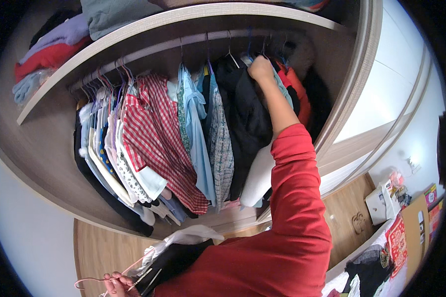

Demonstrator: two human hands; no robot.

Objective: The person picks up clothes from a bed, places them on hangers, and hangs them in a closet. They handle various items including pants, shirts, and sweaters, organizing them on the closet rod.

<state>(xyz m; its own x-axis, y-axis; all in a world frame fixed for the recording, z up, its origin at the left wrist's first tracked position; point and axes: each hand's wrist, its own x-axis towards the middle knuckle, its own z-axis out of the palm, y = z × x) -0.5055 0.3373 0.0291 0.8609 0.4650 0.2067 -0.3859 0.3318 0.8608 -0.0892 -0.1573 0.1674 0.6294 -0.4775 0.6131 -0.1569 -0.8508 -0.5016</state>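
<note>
At the lower left, my left hand is closed around a pink clothes hanger. A white garment and a black garment with pale straps lie along that hanger, partly against my red sleeve. My right hand reaches up into the wardrobe, its fingers closed just under a hanger hook on the rail. Black clothing hangs to its left, and a pale teal garment to its right. The fingertips are hidden behind the hand.
Many clothes hang from the rail, among them a red checked shirt and a light blue garment. Folded clothes lie on the shelf above. A sliding door stands at right. Clothes are piled at lower right.
</note>
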